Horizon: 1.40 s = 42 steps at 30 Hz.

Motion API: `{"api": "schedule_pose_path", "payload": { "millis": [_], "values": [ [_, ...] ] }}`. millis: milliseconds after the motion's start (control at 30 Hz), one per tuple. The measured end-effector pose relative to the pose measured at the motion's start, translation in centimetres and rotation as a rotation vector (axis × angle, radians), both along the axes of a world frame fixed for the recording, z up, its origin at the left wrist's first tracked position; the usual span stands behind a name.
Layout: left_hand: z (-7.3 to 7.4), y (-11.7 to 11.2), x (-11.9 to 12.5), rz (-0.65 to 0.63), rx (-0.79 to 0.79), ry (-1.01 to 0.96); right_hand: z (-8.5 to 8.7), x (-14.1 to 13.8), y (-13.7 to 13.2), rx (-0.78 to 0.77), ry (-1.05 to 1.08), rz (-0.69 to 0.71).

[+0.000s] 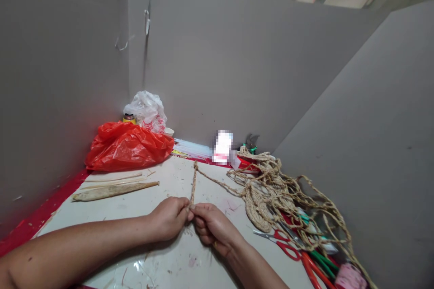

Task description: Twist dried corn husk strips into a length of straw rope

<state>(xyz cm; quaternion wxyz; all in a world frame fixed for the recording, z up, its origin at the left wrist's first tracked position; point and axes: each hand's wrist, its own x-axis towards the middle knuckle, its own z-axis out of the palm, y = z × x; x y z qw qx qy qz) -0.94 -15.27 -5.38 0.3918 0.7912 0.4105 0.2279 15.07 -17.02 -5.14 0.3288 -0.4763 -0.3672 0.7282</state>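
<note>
In the lower centre of the frame, our left hand (166, 219) and right hand (216, 226) meet over a pale table (181, 262), their fingertips touching. Both grips are clamped on the near end of a rope (193, 185), pinched between thumb and curled fingers; how the strands lie inside the pinch, we cannot tell.

The rope stretches up the frame from our hands to a knot (195, 166), where a thinner line (219, 183) slants off to the right and joins a tangled pile (255, 207) filling the right of the frame. Below that pile, at lower right, we see red-handled scissors (275, 235); at left of centre a dry husk (113, 192) rests on the table, with a red bag (130, 146) just behind it.

The rope looks light and bendable to us, dry and rough rather than slippery, so a pinch should hold well. We judge it hard to break as a whole, though single fibres may fray or snap if bent sharply. The best hold, in our view, is close to the working end, both hands near each other, with the line kept clear of snags in the pile.
</note>
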Motion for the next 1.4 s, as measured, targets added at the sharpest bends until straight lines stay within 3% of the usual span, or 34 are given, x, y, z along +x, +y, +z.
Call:
{"api": "schedule_pose_path", "payload": {
  "millis": [200,400,633,700,800,867,933,1000,1067,1167,1300,1400],
  "values": [
    [0.0,-0.9,0.2,0.026,-0.080,-0.119,-0.3,-1.1,-0.9,0.015,-0.024,-0.141],
    [-0.6,-1.2,0.0,0.089,0.013,0.025,-0.5,-1.5,-1.2,0.109,-0.165,-0.190],
    [0.6,-2.5,0.1,-0.074,0.255,0.349,-0.1,-1.8,-1.6,-0.014,0.027,-0.214],
    [0.9,-3.1,0.1,-0.160,0.349,0.327,-0.2,-1.8,-1.6,-0.005,0.016,-0.221],
    [1.3,-3.5,-0.2,-0.252,0.418,0.121,-0.2,-1.5,-1.4,0.009,0.037,-0.216],
    [1.7,-3.1,-0.4,-0.149,0.365,-0.079,0.1,-1.0,-1.2,-0.009,0.090,-0.192],
    [2.0,-1.9,-0.5,0.092,0.244,-0.282,0.5,-0.6,-1.0,-0.037,0.132,-0.145],
    [2.0,-0.4,-0.4,0.327,0.065,-0.446,0.8,-0.2,-0.8,-0.056,0.157,-0.089],
    [1.6,0.8,-0.1,0.412,-0.157,-0.569,0.9,0.1,-0.6,-0.063,0.163,-0.051],
    [0.9,1.4,0.5,0.309,-0.433,-0.631,0.8,0.3,-0.3,-0.063,0.169,0.006],
    [0.7,0.7,0.7,0.069,-0.685,-0.516,0.8,0.4,-0.1,-0.011,0.154,0.064],
    [1.1,0.5,0.4,0.020,-0.639,-0.401,0.9,0.7,-0.2,-0.003,0.109,0.103]
  ]
}}
